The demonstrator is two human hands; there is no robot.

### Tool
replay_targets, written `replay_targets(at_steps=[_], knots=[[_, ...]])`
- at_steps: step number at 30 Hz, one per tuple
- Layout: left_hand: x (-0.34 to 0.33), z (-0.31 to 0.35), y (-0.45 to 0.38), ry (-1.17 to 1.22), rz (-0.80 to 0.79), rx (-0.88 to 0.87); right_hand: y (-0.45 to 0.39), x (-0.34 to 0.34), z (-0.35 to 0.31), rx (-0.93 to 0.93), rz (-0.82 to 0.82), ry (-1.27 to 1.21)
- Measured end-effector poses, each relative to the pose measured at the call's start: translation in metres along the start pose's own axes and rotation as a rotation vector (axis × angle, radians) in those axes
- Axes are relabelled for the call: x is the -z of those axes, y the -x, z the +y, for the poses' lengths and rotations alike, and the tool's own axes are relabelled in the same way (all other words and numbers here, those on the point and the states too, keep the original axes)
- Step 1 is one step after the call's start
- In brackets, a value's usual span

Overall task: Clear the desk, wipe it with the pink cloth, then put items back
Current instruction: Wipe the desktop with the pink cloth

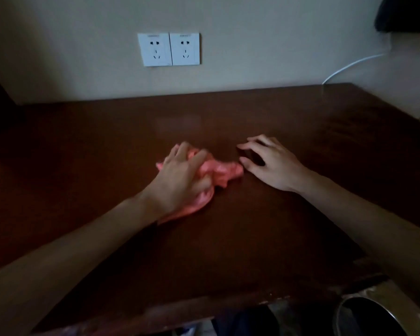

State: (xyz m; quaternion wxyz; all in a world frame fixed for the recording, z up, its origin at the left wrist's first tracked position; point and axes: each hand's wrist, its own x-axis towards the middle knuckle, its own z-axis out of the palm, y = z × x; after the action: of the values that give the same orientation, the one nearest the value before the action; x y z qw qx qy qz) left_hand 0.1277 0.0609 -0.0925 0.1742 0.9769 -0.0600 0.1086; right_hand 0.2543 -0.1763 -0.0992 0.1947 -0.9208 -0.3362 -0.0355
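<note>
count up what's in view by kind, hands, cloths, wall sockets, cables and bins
hands: 2, left hand gripping the cloth, right hand resting on the desk
pink cloth: 1
wall sockets: 2
white cable: 1
bin: 1
total: 7

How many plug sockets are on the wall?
2. The left socket plate and the right socket plate sit side by side, touching, on the wall above the desk's far edge.

head view looks down, near the desk (pixel 252 226).
</note>
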Motion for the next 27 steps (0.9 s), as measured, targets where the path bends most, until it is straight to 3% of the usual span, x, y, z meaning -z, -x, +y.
replay_targets(at_steps=[3, 6, 10, 13, 16, 19, 23, 27], knots=[[0.016, 0.002, 0.078, 0.034, -0.056, -0.063, -0.002, -0.002, 0.001, -0.004, -0.016, 0.004], [0.028, -0.024, 0.085, 0.032, -0.119, -0.066, -0.003, -0.004, 0.003, 0.0, -0.015, 0.005], [0.021, -0.08, 0.0, -0.076, -0.013, -0.052, -0.004, -0.003, 0.006, 0.007, -0.01, -0.018], [0.01, -0.116, -0.097, -0.111, 0.063, 0.064, -0.005, 0.0, 0.005, -0.01, -0.03, -0.027], [0.001, -0.133, -0.19, -0.121, 0.102, 0.218, -0.007, 0.003, 0.006, -0.027, -0.057, -0.026], [-0.011, -0.135, -0.24, -0.111, 0.155, 0.243, -0.008, 0.005, 0.006, -0.053, -0.088, -0.019], [-0.016, -0.105, -0.212, -0.071, 0.1, 0.204, -0.007, 0.004, 0.004, -0.038, -0.066, -0.016], [-0.01, -0.046, -0.091, 0.01, 0.035, -0.01, -0.002, 0.001, 0.002, -0.009, 0.0, -0.022]])
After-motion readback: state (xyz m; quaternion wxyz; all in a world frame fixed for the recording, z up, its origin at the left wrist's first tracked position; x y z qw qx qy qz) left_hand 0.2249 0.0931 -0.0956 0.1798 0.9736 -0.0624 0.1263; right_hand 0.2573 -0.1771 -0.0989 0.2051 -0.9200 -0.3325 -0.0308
